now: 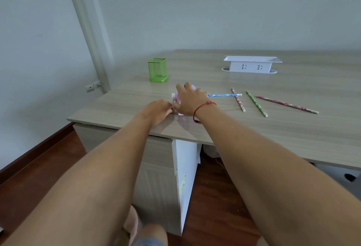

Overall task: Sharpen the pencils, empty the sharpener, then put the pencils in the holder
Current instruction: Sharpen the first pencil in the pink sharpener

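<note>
Only one camera here, worn on the person's head, facing forward and down at the near corner of the desk (293, 128). Its wide view sits close over the left hand (159, 109) and right hand (188, 99) at the sharpener (174, 98), with the wall (195, 11) beyond.

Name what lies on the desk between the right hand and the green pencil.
The blue pencil and a short red-patterned pencil, seen in the head view.
</note>
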`<state>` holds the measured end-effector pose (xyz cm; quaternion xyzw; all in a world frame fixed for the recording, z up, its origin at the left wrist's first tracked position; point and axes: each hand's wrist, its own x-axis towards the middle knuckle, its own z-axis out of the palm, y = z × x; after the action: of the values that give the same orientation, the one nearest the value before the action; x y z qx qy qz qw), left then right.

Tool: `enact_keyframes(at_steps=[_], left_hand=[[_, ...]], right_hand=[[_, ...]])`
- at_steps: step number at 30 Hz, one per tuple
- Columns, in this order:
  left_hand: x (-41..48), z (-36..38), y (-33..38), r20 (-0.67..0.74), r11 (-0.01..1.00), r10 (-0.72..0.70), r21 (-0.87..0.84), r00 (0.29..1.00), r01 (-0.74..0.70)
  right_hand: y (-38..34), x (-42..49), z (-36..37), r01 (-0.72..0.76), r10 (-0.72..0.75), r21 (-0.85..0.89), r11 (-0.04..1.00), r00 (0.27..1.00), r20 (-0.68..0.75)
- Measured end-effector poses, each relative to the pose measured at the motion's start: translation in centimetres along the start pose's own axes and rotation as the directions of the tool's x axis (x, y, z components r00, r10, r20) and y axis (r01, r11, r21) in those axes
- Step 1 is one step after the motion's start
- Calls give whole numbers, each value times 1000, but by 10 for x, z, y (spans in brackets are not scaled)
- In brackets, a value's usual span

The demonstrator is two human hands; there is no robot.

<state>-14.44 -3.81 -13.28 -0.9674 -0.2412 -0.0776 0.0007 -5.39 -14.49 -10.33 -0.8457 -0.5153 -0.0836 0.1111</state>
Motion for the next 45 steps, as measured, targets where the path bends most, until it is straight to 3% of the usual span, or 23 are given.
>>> enact_keyframes(at_steps=[5,11,18,21,24,27,31,45], left_hand=[[32,-22,-14,20,991,47,121,999,-49],[41,-33,-15,-84,947,176,286,981,-145],[34,-51,-17,-245,924,249,350,937,-154],[16,-48,-11,-325,949,240,275,915,-151],[8,-49,-7,-311,982,146,163,939,-99],[13,-57,-5,-258,998,27,66,966,-10],[17,-55,-3,-246,998,-18,50,969,32],[-9,-44,10,-321,1000,-15,-2,947,15]], right_hand=[[2,3,2,-6,5,-17,1000,1000,-26],[3,9,-8,-61,67,-51,997,991,115],[-5,16,-10,-59,80,-127,990,983,165],[-4,20,-9,-55,80,-134,989,980,183],[-3,19,-8,-43,62,-105,994,981,182],[5,13,-6,8,-8,1,1000,996,92],[16,10,3,108,-109,-34,994,993,-37],[5,20,15,-6,6,2,1000,996,-87]])
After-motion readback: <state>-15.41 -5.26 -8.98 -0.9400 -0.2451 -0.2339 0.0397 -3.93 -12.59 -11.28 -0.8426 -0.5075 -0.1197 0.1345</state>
